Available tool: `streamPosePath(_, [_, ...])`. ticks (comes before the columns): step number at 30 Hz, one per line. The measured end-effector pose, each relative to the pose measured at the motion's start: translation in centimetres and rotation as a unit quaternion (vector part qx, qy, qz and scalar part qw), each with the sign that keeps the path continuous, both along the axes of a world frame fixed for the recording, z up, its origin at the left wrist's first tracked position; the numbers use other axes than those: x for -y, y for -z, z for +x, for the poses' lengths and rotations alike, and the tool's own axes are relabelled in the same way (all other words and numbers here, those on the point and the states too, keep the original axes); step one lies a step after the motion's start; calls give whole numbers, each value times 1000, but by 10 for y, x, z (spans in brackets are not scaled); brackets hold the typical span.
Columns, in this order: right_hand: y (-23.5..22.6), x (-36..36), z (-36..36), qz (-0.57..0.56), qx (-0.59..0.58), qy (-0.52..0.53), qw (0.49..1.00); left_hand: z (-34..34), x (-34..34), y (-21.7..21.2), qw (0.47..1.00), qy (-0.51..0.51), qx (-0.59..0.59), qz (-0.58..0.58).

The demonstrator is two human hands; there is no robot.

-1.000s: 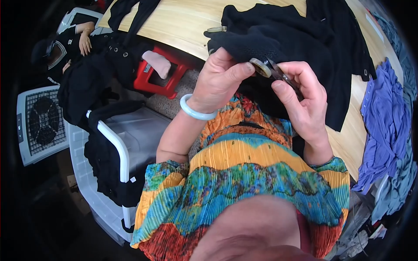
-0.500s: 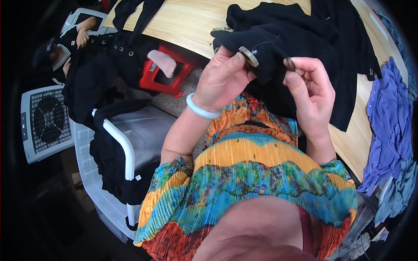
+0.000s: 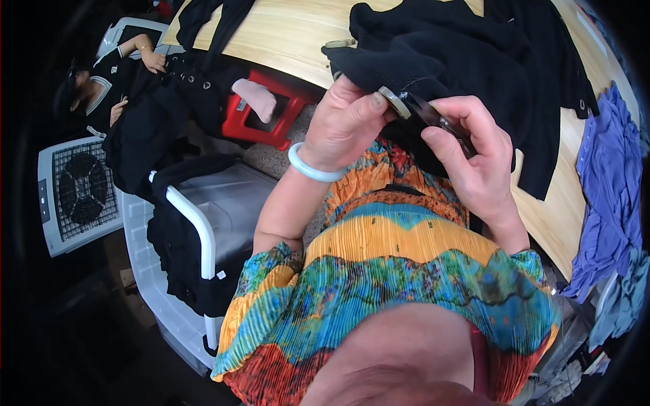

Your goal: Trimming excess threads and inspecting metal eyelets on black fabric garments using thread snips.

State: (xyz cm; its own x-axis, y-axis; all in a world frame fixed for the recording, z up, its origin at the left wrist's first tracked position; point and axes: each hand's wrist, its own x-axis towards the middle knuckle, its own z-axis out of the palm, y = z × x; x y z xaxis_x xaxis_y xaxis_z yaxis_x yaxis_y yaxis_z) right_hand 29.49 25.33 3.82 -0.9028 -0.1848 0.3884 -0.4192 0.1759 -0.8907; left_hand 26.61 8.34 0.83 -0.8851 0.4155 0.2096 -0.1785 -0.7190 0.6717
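Observation:
A black knit garment [image 3: 433, 51] lies bunched over the table, one edge raised in front of me. My left hand [image 3: 342, 125], with a pale bangle on its wrist, pinches that edge beside a round, gold-rimmed button [image 3: 394, 103]. A second button [image 3: 338, 44] sits farther along the same cloth. My right hand [image 3: 477, 152] is closed round dark thread snips [image 3: 426, 114], whose blades point left, close by the pinched button. Whether the blades touch the thread or cloth there, I cannot tell. Part of the snips is hidden by my fingers.
A light wooden table [image 3: 284, 40] runs across the back. Purple cloth [image 3: 609, 189] hangs at its right edge. On the left are a red stool [image 3: 271, 132], a clear plastic bin [image 3: 145, 271] with black cloth, a fan [image 3: 81, 189], and another person [image 3: 101, 88] with dark garments.
My right hand has moved slightly left, and the snips' blades now show beside the button. My left hand keeps its pinch; the button has tilted. The other person's arm has shifted right.

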Motion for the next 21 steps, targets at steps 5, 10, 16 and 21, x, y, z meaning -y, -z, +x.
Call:
streamPosePath(5, [-2, 1, -2, 2, -7, -3, 1000, -2, 2, -2, 1000, 0, -1, 10])
streamPosePath(10, [0, 0, -3, 9, -1, 1, 1000, -2, 4, -1, 999, -27, -12, -43])
streamPosePath(16, [1, 2, -4, 12, -16, 2, 1000, -2, 5, 0, 997, -42, -22, -64])
streamPosePath(21, [3, 5, -8, 8, -48, 1, 999, -2, 8, -1, 997, -27, -16, -70])
